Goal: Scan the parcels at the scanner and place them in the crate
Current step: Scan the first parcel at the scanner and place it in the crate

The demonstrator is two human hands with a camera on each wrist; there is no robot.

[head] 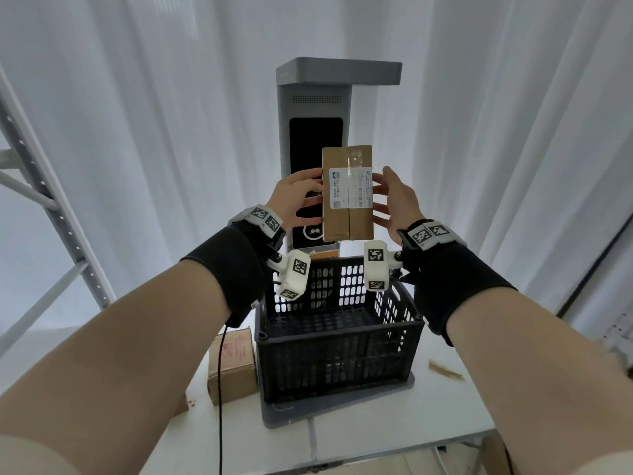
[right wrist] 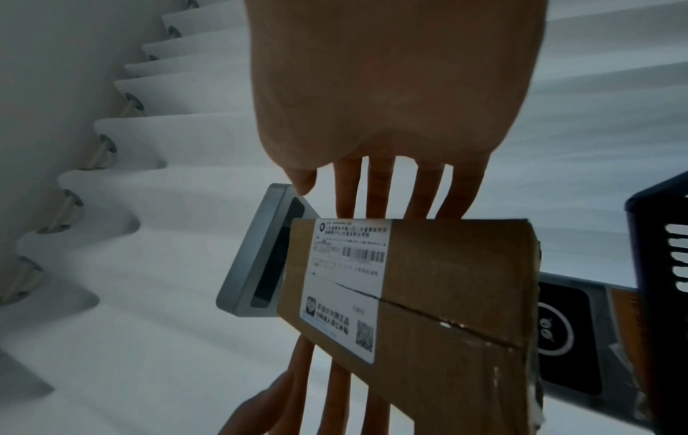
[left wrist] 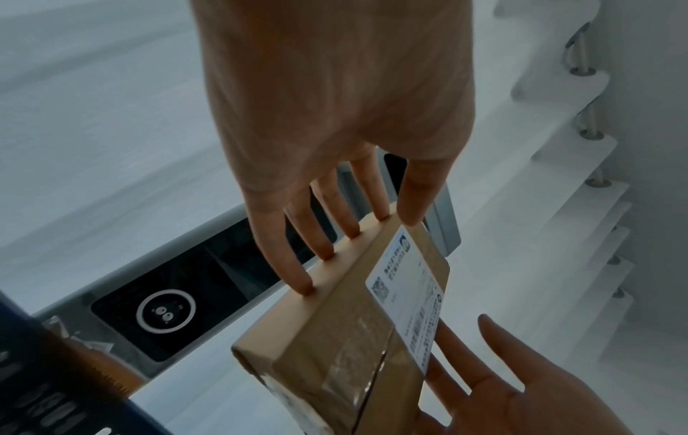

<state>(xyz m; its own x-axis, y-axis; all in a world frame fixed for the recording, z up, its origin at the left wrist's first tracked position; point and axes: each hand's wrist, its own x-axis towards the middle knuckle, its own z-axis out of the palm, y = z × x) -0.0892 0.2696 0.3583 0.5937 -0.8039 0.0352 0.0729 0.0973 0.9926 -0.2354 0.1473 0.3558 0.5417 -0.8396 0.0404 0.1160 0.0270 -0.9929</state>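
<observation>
Both hands, left hand and right hand, press straight fingers against opposite edges of one cardboard parcel, held upright before the scanner, label facing the person (seemingly mid-scan). One black crate below looks empty; a second parcel waits beside it.

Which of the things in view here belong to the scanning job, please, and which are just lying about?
Part of the job:
- parcel, held between left hand and right hand
- scanner
- black crate
- second parcel, left of the crate

Just lying about:
- cardboard scrap on the table
- metal rack
- white curtain
</observation>
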